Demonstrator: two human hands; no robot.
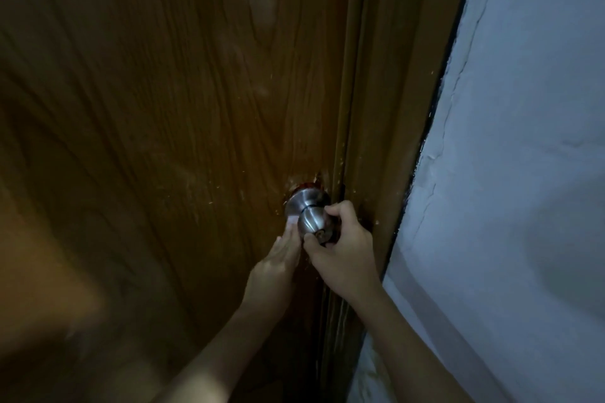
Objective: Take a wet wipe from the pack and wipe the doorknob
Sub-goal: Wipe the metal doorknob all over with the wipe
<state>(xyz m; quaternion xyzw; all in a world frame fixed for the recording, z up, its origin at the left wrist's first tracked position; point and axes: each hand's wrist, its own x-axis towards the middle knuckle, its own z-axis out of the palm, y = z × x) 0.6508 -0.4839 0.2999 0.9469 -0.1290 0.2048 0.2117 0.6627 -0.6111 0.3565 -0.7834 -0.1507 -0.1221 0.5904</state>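
A round steel doorknob (pixel 310 217) sticks out of a brown wooden door (pixel 163 108) near its right edge. My right hand (pixel 343 249) grips the knob from the right and below, thumb under it and fingers curled over its right side. My left hand (pixel 278 258) reaches up from the lower left with its fingers held flat together, pressing a small pale wet wipe (pixel 292 222) against the knob's left side by the neck. Most of the wipe is hidden behind my fingers. The pack of wipes is not in view.
The wooden door frame (pixel 393 108) runs down just right of the knob. A pale plastered wall (pixel 523 173) fills the right side. The scene is dim, and the lower left is blurred.
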